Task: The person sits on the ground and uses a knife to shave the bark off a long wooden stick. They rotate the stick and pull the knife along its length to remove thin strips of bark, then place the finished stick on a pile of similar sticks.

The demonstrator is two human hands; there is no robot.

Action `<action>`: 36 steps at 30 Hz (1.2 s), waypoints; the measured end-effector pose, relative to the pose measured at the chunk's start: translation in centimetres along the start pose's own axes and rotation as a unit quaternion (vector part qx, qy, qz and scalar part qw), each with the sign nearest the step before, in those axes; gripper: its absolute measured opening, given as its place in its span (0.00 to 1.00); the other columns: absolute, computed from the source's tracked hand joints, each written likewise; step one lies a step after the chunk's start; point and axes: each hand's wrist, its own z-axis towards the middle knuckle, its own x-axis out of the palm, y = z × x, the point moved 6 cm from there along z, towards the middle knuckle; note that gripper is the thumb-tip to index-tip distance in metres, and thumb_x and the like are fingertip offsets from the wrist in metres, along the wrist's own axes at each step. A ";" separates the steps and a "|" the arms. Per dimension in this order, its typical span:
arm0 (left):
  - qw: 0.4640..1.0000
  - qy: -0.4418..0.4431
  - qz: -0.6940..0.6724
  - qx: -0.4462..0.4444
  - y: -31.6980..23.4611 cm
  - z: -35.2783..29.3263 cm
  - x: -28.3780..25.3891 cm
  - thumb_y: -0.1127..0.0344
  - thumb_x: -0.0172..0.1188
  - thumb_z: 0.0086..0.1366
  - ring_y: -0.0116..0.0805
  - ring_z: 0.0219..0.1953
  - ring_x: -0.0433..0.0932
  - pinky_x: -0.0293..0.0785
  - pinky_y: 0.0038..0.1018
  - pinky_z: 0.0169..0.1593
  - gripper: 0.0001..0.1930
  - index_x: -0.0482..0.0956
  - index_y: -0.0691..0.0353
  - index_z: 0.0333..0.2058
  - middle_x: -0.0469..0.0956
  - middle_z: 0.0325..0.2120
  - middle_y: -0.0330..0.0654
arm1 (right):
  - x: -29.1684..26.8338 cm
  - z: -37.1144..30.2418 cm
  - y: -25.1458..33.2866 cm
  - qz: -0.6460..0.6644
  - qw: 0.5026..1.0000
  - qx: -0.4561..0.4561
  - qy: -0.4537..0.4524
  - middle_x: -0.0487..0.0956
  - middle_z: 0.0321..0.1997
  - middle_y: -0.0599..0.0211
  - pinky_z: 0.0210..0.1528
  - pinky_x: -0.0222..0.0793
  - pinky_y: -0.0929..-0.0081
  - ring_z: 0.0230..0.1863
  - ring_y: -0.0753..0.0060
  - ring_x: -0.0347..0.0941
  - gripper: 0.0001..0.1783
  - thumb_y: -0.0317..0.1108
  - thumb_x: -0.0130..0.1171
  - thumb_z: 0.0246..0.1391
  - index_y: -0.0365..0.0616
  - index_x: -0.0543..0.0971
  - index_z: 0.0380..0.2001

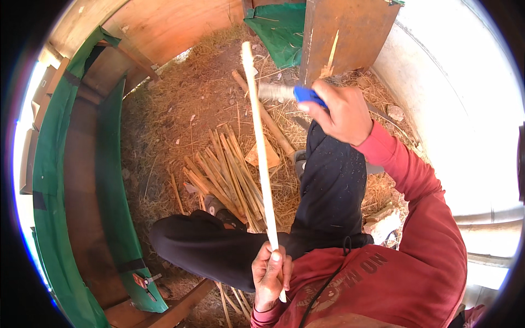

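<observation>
My left hand (269,273) is wrapped round the lower end of a long, pale, peeled stick (261,153), close to my belly. The stick stands up and away from me, its far end a little frayed. On the right, my right hand (345,112) grips the blue handle of a knife (307,96). Its blade is smeared by motion and points left, with the tip at the upper part of the stick; whether it touches, I cannot tell. Small pale shavings dot my dark trousers (334,169).
Split wooden strips (227,172) lie in a pile by my foot. A thicker pole (270,120) rests on the straw-strewn dirt beyond. Green-covered panels (54,229) stand along the left. A brown wooden board (353,35) and a pale wall (459,82) bound the right side.
</observation>
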 end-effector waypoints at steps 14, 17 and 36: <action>0.999 0.034 0.010 0.013 0.6 -0.5 0.5 0.64 0.47 0.72 0.19 0.08 0.58 0.52 0.17 0.13 0.09 0.66 0.64 0.35 0.64 0.18 0.34 | 0.0 0.7 -1.8 -0.033 0.996 0.081 -0.036 0.70 0.13 0.57 0.16 0.62 0.62 0.14 0.53 0.70 0.20 0.49 0.54 0.60 0.42 0.72 0.26; 0.999 0.002 -0.033 0.041 0.7 0.2 -0.2 0.64 0.45 0.72 0.21 0.08 0.60 0.54 0.17 0.12 0.09 0.66 0.65 0.37 0.64 0.17 0.36 | 2.3 -1.7 1.2 0.282 0.934 0.208 0.063 0.71 0.15 0.59 0.23 0.67 0.67 0.17 0.61 0.72 0.18 0.49 0.51 0.63 0.44 0.75 0.32; 0.778 0.613 0.090 0.103 -3.5 -1.9 9.2 0.81 0.55 0.58 0.50 0.41 0.74 0.73 0.40 0.45 0.16 0.77 0.62 0.45 0.72 0.41 0.52 | 13.9 2.7 -3.2 0.349 0.882 0.287 0.132 0.73 0.18 0.62 0.30 0.64 0.62 0.22 0.64 0.72 0.26 0.53 0.56 0.57 0.39 0.76 0.22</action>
